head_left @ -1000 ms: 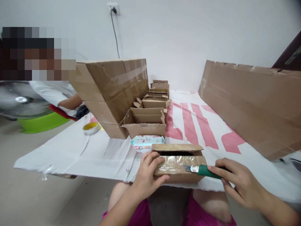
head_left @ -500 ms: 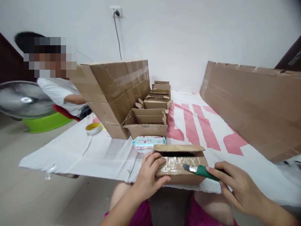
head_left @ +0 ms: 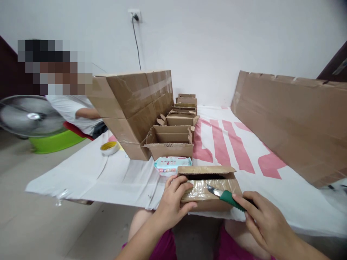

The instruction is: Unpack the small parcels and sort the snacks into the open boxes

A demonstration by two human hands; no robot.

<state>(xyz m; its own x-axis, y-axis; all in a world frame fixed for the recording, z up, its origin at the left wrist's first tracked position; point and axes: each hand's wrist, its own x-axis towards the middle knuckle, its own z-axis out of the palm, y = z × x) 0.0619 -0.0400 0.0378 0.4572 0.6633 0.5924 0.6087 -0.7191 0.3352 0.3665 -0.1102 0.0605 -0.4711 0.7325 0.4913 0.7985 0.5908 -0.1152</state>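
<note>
A small cardboard box (head_left: pixel 214 206) sits at the table's near edge, its top partly open and one flap standing up at the back. Shiny clear tape covers the near flap. My left hand (head_left: pixel 175 198) grips the box's left end, fingers on top and thumb on the front side. In my right hand (head_left: pixel 262 216) is a green-handled utility knife (head_left: pixel 230 198), its blade out and pointing left over the taped flap. Whether the blade touches the cardboard, I cannot tell. Just behind the box lies a light-blue pack of wipes (head_left: pixel 172 165).
Open cardboard boxes (head_left: pixel 170 150) stand in a row toward the wall, beside a tall stack of closed boxes (head_left: pixel 135 94). A tape roll (head_left: pixel 109 148) lies at left. A large cardboard piece (head_left: pixel 290 126) stands at right. Another person (head_left: pixel 84 115) sits at left near a fan (head_left: pixel 34 116).
My right hand and the utility knife have moved a little left over the taped flap. My left hand keeps its hold on the box.
</note>
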